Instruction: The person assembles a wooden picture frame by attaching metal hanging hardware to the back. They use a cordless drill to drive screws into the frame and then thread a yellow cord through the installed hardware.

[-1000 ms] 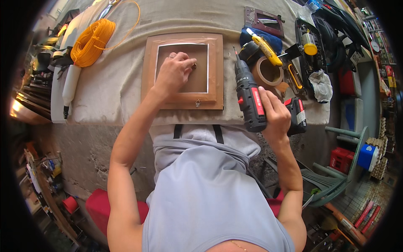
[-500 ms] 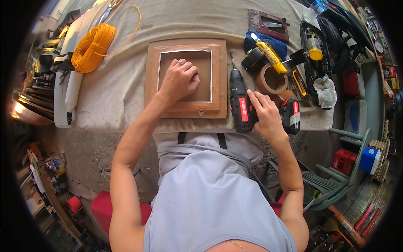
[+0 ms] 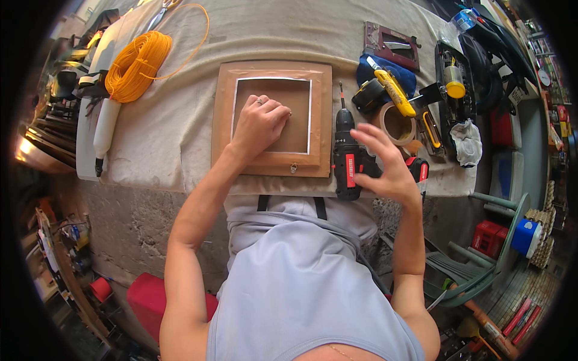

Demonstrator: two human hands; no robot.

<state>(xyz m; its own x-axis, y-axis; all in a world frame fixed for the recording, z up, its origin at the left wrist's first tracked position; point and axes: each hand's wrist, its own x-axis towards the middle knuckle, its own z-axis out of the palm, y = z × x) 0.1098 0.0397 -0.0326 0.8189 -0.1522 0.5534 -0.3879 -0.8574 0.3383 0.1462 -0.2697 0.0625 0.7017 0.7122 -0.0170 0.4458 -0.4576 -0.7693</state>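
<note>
Grip, right hand (image 3: 388, 165): fingers spread open, palm over the handle of the red-and-black cordless drill (image 3: 348, 157), not yet closed on it; the drill lies just right of the wooden picture frame (image 3: 272, 117) on the cloth-covered tabletop (image 3: 180, 150), bit pointing away. Left hand (image 3: 260, 123): loosely curled, pressing flat on the frame's backing board. Judgement: wrap the handle fully before lifting, keep the frame pinned, and hold the bit square to the small hanger (image 3: 293, 168) on the near rail.
</note>
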